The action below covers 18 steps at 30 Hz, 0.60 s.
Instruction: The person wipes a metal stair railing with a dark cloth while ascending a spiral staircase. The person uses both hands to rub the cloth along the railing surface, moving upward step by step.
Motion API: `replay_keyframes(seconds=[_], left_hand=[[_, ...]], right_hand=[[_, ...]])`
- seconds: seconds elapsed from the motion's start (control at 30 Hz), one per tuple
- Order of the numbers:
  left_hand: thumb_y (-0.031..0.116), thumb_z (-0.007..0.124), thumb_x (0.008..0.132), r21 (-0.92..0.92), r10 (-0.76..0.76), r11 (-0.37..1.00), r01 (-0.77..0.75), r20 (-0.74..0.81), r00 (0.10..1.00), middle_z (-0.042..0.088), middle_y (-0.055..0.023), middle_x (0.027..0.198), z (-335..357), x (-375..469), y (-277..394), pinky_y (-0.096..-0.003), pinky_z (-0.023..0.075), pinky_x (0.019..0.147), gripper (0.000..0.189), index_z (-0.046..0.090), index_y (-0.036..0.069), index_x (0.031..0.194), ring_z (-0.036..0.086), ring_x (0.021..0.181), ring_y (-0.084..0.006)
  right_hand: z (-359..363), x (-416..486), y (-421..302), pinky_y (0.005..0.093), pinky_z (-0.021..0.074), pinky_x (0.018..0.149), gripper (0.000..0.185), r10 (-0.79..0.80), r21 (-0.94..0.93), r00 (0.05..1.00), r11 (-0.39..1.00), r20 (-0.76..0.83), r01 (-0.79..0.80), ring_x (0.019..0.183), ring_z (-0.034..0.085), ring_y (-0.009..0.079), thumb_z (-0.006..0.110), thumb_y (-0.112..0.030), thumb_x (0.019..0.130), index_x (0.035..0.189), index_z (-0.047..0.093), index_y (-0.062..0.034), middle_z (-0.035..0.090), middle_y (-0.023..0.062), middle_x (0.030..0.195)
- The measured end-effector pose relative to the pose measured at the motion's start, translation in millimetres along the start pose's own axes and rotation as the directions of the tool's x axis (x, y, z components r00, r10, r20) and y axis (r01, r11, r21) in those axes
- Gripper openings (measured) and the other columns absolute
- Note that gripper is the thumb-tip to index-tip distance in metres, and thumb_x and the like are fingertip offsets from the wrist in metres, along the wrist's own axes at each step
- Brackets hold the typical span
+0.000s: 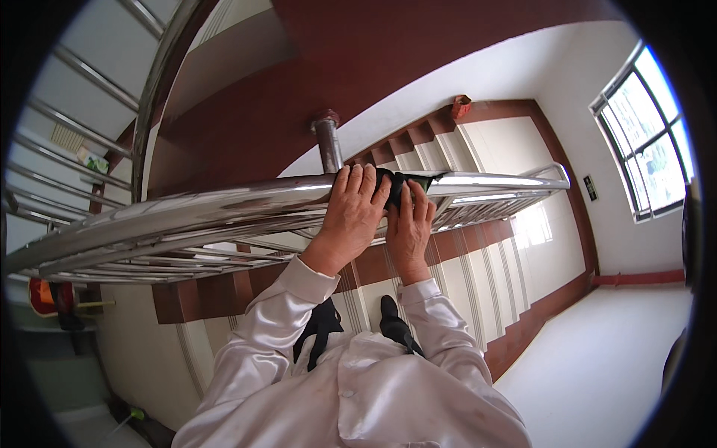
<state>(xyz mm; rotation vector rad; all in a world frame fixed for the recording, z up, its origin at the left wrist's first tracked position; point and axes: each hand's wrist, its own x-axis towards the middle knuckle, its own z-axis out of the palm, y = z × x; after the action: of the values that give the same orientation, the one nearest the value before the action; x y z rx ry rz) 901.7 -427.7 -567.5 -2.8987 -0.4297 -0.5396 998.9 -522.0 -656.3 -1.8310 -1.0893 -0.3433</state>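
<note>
Both hands are on a polished metal stair handrail [241, 199]. A dark cloth [396, 187], black with a green part at its right, lies over the rail. My left hand [354, 210] rests across the top of the rail with its fingers over it, its thumb against the cloth. Just to the right, my right hand [411, 224] has its bent fingers pressed on the cloth, gripping it against the rail. The undersides of the fingers are hidden.
Tiled stairs [448, 269] run beneath me, with more steps beyond the railing. A metal post [329, 145] stands behind the rail. A red bag [461, 106] sits on the far landing's edge. A barred window [644, 140] is at right; a red and orange object [50, 297] is at left.
</note>
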Motion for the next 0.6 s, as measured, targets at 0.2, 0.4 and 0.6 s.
replay_keyframes(seconds=[0.2,0.4,0.6], left_hand=[[0.013,0.06,0.089,-0.067,0.17,0.985,-0.162,0.14,0.976,0.057,-0.0136,0.134,49.3,46.0,15.6,-0.0407,0.0428,0.101,0.047,0.06,0.005,0.136,0.056,0.118,-0.0279],[0.003,0.067,0.086,-0.32,0.207,0.947,-0.037,0.516,0.831,0.053,-0.0115,0.149,48.3,97.2,30.2,-0.0426,0.0404,0.116,0.06,0.058,0.016,0.143,0.051,0.136,-0.0301],[-0.002,0.064,0.086,-0.434,0.197,0.901,-0.02,0.368,0.909,0.049,-0.0209,0.152,27.8,73.3,14.2,-0.0464,0.0374,0.118,0.068,0.046,0.008,0.151,0.049,0.139,-0.0374]], right_hand=[[-0.8,11.2,33.8,0.0468,0.0425,0.104,0.041,0.221,-0.235,0.971,0.943,-0.086,-0.235,0.118,0.053,0.0404,0.059,-0.008,0.095,0.135,0.058,0.0017,0.054,0.0191,0.139],[-12.5,6.2,70.5,0.0484,0.0458,0.102,0.051,0.653,0.338,0.756,0.723,-0.046,-0.603,0.118,0.056,0.0425,0.068,-0.018,0.096,0.138,0.051,0.0061,0.057,0.0254,0.127],[45.2,-7.2,37.0,0.0473,0.0396,0.112,0.075,0.824,0.591,0.563,0.421,0.068,-0.688,0.132,0.048,0.0472,0.07,-0.033,0.099,0.148,0.037,0.0122,0.051,0.0324,0.138]])
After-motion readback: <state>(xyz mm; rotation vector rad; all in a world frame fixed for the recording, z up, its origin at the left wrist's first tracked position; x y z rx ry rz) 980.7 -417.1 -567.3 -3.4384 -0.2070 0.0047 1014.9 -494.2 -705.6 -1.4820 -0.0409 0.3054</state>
